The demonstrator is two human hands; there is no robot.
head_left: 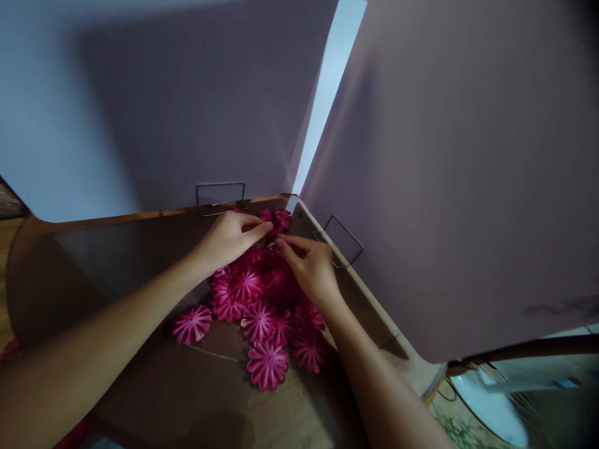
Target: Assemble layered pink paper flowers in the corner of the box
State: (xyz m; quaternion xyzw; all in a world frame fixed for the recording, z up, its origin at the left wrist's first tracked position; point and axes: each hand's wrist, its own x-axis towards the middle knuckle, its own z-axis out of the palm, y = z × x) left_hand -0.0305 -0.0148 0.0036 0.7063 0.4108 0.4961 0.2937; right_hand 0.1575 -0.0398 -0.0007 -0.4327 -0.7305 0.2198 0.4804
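Bare hands (314,267), slender bare forearms (374,368)

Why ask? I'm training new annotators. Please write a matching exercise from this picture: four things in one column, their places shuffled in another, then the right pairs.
Things
1. Left hand
2. Pink flowers
3. Bright strip
4. White plate-like object

Places
A. Slanting between the two large panels
B. Mostly heaped on the brown surface
C. Toward the picture's lower right corner
D. With its fingertips close to those of the right hand

Right pairs: 1-D, 2-B, 3-A, 4-C
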